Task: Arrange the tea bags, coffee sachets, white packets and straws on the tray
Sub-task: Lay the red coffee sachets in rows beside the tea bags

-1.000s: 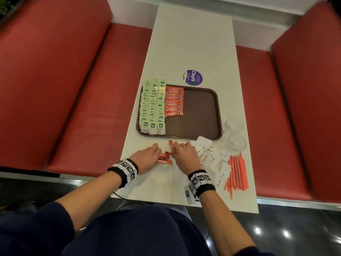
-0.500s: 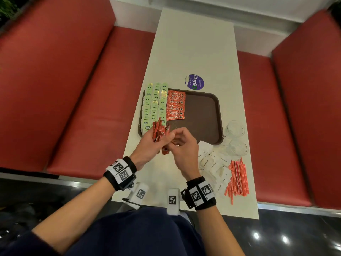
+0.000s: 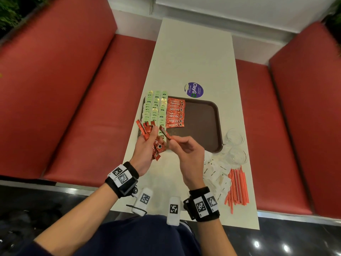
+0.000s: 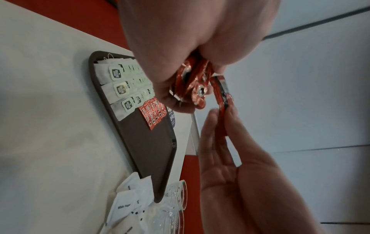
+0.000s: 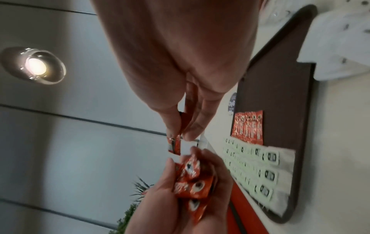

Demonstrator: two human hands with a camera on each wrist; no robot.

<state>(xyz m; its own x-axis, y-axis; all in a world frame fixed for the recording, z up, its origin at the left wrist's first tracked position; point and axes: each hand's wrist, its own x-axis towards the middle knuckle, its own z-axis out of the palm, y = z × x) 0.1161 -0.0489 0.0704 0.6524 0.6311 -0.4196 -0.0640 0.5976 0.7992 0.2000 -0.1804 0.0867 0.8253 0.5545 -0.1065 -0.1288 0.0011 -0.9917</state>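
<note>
A brown tray [image 3: 203,122] holds three columns of green-tagged tea bags [image 3: 156,109] on its left and a column of red coffee sachets [image 3: 175,112] beside them. My left hand [image 3: 147,145] grips a bunch of red coffee sachets [image 3: 147,130] above the tray's near-left corner. My right hand [image 3: 184,150] pinches a single red sachet [image 3: 167,135] right next to that bunch. White packets [image 3: 215,172] lie heaped on the table at the near right, with orange straws [image 3: 237,187] beyond them. In the left wrist view the bunch of sachets [image 4: 190,85] sits in my curled fingers.
Two clear glass cups [image 3: 236,145] stand just right of the tray, above the white packets. A round purple sticker [image 3: 194,89] sits on the cream table [image 3: 193,58] behind the tray. Red bench seats [image 3: 83,89] flank the table on both sides.
Both hands have risen from the table with the loose coffee sachets. The left now holds the bunch, and the right has drawn one sachet apart from it.
</note>
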